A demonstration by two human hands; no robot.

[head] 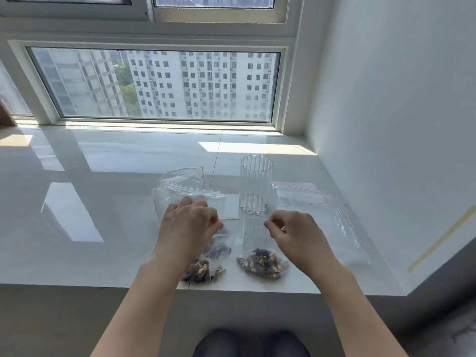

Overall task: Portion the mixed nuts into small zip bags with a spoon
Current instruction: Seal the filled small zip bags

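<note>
Between my hands I hold a small clear zip bag (253, 235) by its red-lined top edge. Mixed nuts (262, 262) fill its bottom, which rests on the white sill near the front edge. My left hand (190, 224) pinches the top's left end and my right hand (293, 234) pinches its right end. A second small bag of nuts (203, 270) lies on the sill below my left wrist, partly hidden by it. No spoon is in view.
A tall ribbed clear glass (256, 184) stands just behind the held bag. Empty zip bags (309, 199) lie to its right, and a larger clear bag (180, 185) behind my left hand. The white sill (103, 202) meets a window behind and a wall on the right.
</note>
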